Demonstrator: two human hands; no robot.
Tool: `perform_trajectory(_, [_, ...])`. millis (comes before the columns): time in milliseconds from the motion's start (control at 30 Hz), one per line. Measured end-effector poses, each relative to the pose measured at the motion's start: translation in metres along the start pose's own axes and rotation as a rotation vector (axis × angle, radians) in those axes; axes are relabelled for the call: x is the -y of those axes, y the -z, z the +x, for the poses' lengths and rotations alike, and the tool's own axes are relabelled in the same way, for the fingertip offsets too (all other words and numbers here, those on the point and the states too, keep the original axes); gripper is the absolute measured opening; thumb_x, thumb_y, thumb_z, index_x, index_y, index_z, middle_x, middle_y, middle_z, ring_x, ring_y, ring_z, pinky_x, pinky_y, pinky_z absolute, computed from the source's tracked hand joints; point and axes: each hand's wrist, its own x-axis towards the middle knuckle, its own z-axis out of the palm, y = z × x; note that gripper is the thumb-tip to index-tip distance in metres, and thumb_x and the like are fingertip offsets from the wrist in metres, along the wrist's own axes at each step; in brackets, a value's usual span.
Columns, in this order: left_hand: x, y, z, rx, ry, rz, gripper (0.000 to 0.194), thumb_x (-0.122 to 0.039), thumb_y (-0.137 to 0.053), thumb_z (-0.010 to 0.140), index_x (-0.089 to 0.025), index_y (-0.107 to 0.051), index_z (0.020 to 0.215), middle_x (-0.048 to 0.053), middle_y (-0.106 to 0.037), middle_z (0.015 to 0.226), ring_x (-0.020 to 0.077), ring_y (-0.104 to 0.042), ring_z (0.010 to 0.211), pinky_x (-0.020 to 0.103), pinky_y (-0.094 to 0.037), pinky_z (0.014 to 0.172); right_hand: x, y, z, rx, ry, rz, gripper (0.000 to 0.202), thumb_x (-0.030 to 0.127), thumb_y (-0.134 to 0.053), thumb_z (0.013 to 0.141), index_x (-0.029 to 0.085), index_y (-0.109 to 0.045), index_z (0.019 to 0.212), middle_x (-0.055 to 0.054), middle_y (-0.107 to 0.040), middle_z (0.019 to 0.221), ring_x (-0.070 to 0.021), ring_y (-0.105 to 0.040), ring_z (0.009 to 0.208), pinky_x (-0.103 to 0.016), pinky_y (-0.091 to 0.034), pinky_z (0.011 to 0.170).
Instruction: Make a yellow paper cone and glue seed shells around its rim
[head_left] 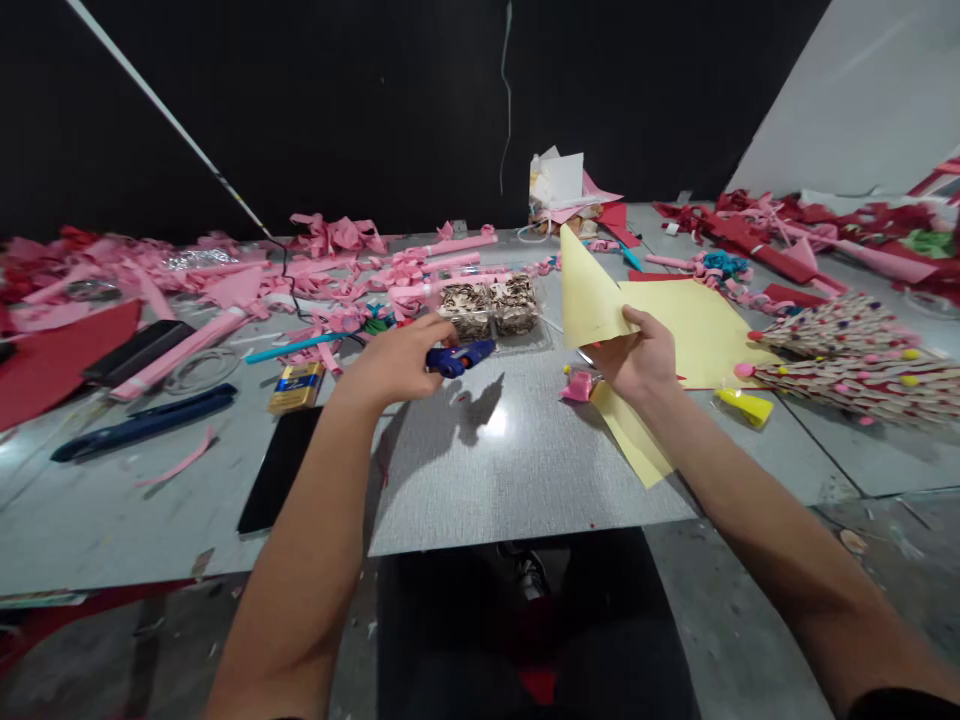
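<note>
Plainly, right fingers [639, 318] grip a yellow cone [589, 295] low down, left fingers [439, 332] a blue tool [461, 358].

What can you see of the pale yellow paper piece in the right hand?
The pale yellow paper piece looks smooth and thin, curved into a cone-like shape. Its narrow point is upward, its wider end downward. The right hand grips its lower part, thumb near its right edge, holding it above the table. Whether its edges are fastened cannot be told.
</note>
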Motion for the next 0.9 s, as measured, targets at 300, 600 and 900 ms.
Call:
perform_trajectory(300, [-0.027, -0.033, 0.006, 0.267, -0.021, -0.204, 0.065, -0.01, -0.066, 0.071, -0.028, -0.066, 0.134, 0.012, -0.066, 0.145, 0.0286, -0.077, 0.102, 0.037, -0.055, 0.08, 0.003, -0.002, -0.002, 0.007, 0.05, 0.068, 0.036, 0.032, -0.077, 0.082, 0.027, -0.074, 0.117, -0.007, -0.087, 0.108, -0.0351, -0.079, 0.124, -0.057, -0.071, 0.104])
perform_trajectory(600, [-0.012, -0.033, 0.011, 0.147, -0.061, -0.297, 0.061, -0.009, -0.06, 0.075, -0.022, -0.071, 0.133, 0.01, -0.079, 0.129, 0.0265, -0.075, 0.107, 0.04, -0.06, 0.097, -0.003, 0.001, -0.001, 0.04, 0.063, 0.147, 0.029, 0.034, -0.079, 0.081, 0.026, -0.075, 0.109, -0.007, -0.088, 0.111, -0.0358, -0.08, 0.122, -0.056, -0.07, 0.104])
perform_trajectory(900, [-0.012, -0.022, 0.124, -0.131, 0.147, -0.041, 0.033, -0.026, -0.053, 0.105, -0.016, -0.082, 0.116, 0.017, -0.079, 0.127, 0.0331, -0.069, 0.126, 0.048, -0.052, 0.116, -0.013, 0.004, 0.011, -0.019, 0.051, 0.241, 0.027, 0.032, -0.08, 0.078, 0.027, -0.073, 0.103, -0.004, -0.086, 0.099, -0.0295, -0.082, 0.108, -0.045, -0.075, 0.089])
